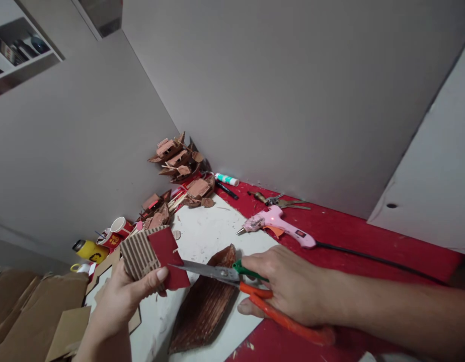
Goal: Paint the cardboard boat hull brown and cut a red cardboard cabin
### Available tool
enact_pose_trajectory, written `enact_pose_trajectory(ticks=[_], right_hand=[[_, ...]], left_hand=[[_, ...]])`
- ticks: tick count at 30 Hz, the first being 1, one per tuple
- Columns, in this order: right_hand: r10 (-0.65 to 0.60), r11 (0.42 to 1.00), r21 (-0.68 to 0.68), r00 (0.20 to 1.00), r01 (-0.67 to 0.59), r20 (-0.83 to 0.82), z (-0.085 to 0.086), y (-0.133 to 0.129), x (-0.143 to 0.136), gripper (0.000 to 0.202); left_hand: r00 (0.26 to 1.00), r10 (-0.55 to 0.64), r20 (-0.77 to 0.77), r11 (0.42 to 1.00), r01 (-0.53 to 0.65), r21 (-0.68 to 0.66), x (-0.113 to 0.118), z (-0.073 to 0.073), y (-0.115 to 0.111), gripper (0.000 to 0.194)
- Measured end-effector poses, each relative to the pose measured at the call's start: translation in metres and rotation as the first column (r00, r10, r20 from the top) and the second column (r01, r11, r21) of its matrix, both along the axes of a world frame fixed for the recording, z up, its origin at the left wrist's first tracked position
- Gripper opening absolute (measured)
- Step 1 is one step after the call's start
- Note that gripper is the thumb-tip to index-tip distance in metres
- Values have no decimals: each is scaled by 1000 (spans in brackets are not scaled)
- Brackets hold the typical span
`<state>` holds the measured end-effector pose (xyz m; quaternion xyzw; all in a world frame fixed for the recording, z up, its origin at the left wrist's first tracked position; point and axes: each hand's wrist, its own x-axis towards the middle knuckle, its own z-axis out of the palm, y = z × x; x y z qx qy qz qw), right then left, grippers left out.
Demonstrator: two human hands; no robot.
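My left hand [129,294] pinches a piece of corrugated cardboard [140,253] with a smooth red part [167,254] along its right side. Around the handles of a pair of scissors [223,274], one green and one orange, my right hand [289,284] is closed. The blades point left and their tips meet the red part at its notched right edge. Beneath the scissors lies a brown boat-shaped hull [204,314] of ridged cardboard, partly covered by the blades.
A pink glue gun [280,223] with a black cord rests right of the white board [202,226]. Keys [289,202], a glue stick [227,179] and a black marker [227,190] lie behind. Several small model boats [175,156] fill the corner. Paper cups [121,229], a yellow bottle [91,251] and cardboard sheets [36,306] are left.
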<state>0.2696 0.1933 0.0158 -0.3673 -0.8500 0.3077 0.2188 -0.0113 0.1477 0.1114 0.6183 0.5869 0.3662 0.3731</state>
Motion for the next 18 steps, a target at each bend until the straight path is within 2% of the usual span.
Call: enact_pose_trajectory(ticks=[8,13,18], right_hand=[[59,993,-94,995,-66,-75,4,1,2,48],[43,994,-90,992,-54,-115,7,0,3,46],[52,995,-78,991,-62,-120,3,-1,2,45]], left_hand=[[979,23,204,999,-28,21,11,-6,4,22],[970,17,242,999,-28,41,14,-7,4,20],[969,-12,247,999,-1,51,13,-8,4,18]])
